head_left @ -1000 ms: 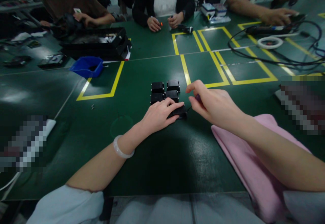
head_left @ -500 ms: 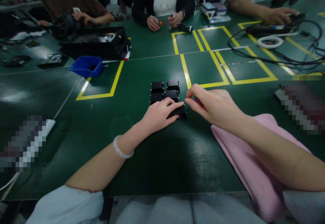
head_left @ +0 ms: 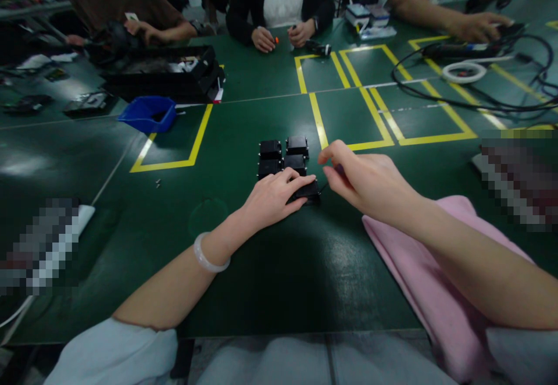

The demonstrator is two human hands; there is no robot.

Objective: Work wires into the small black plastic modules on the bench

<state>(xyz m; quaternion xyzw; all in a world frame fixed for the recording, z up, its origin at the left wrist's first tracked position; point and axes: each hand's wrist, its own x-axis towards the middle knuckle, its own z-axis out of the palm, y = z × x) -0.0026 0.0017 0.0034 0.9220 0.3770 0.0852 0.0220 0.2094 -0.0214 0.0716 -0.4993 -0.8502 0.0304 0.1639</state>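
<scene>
My left hand (head_left: 272, 198) lies over a small black box part (head_left: 308, 192) on the green table, fingers pressed on its top and holding it down. My right hand (head_left: 364, 178) hovers just right of it, fingers pinched around a thin dark tool (head_left: 339, 170) whose tip points at the part. Right behind the held part sits a cluster of several similar black boxes (head_left: 283, 155). A pale bangle (head_left: 208, 255) is on my left wrist.
A blue bin (head_left: 149, 113) and a black tray (head_left: 165, 74) stand at the back left. Yellow tape rectangles (head_left: 370, 117) mark the table. Cables and a white ring (head_left: 462, 72) lie at the back right. A pink cloth (head_left: 418, 280) is under my right arm. Other people's hands work along the far edge.
My right hand dipped toward the part and has lifted slightly back up. My left hand has stayed on the part.
</scene>
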